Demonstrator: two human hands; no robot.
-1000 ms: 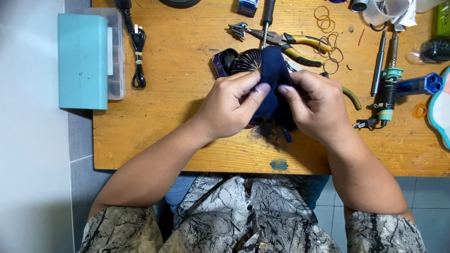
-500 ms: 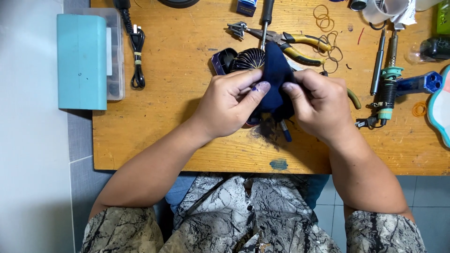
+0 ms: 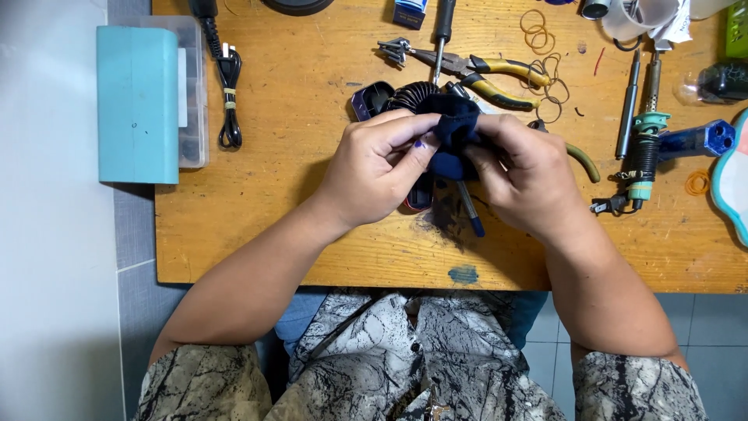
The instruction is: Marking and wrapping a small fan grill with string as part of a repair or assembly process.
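Both hands meet over the middle of the wooden desk (image 3: 296, 226). Left hand (image 3: 374, 168) and right hand (image 3: 526, 175) pinch a small dark blue cloth (image 3: 456, 136) between them, fingers closed tight on it, held just above the desk surface. A pen (image 3: 470, 210) lies under the cloth. Yellow-handled pliers (image 3: 499, 78) sit just behind. Soldering iron (image 3: 643, 148) to the right; teal box (image 3: 139, 105) well apart, far left.

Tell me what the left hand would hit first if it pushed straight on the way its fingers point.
Probably the dark blue cloth its fingertips already pinch, then the right hand just behind it. The left hand points right and slightly up the table; depth is hard to judge from above.
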